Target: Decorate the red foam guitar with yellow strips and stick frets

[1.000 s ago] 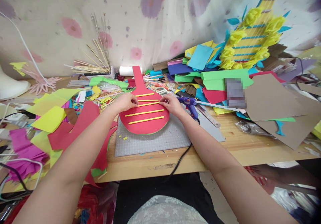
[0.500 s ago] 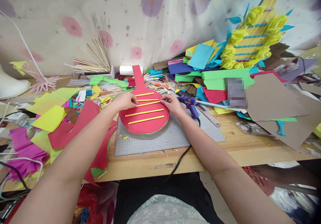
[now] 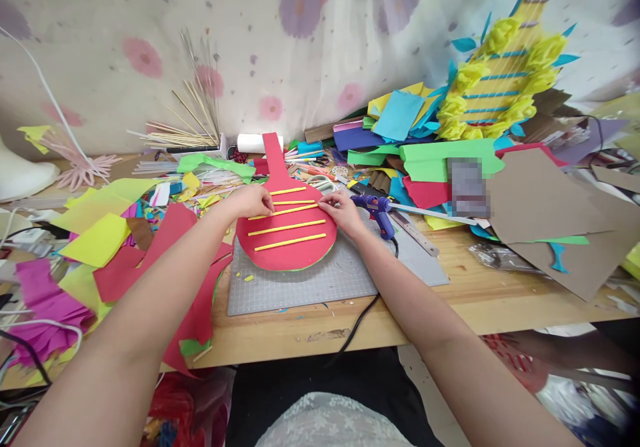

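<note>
A red paper guitar shape (image 3: 287, 250) lies on a grey cutting mat (image 3: 310, 280), its neck pointing away from me. Several thin yellow strips (image 3: 290, 227) run across its body. My left hand (image 3: 253, 201) rests on the shape's upper left, fingertips pressed together on a yellow strip's left end. My right hand (image 3: 340, 210) pinches the right end of the same strip at the shape's right edge.
A blue glue gun (image 3: 375, 207) lies just right of my right hand, its black cord (image 3: 357, 320) hanging over the wooden table edge. Coloured paper scraps (image 3: 100, 233) pile up at left; brown cardboard (image 3: 545, 207) and a yellow paper guitar (image 3: 500, 80) stand at right. Sticks (image 3: 195, 120) lean behind.
The left end of the strip under my fingers now lies a little lower and further left. Both hands stay on the red shape.
</note>
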A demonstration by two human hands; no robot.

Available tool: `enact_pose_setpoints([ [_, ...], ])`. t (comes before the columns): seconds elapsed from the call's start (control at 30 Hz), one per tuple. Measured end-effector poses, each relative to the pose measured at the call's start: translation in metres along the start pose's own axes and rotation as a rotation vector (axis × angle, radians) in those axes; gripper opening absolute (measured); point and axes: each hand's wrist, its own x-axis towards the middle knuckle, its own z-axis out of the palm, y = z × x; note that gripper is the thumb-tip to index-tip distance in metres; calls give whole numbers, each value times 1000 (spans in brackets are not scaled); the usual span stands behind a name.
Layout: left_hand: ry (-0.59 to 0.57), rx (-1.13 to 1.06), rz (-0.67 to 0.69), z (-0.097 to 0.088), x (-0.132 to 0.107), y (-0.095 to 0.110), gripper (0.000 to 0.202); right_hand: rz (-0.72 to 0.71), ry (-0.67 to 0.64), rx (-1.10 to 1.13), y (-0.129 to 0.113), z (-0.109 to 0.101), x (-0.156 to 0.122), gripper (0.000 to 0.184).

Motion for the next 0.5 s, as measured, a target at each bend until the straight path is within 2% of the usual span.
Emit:
enact_pose_setpoints([
  [0.27,12,18,1,0,-5,3,17,-17,-20,-14,2,0,0,16],
  [0.5,32,24,60,2,-3,-4,22,-28,-44,-30,1,-1,-4,15],
])
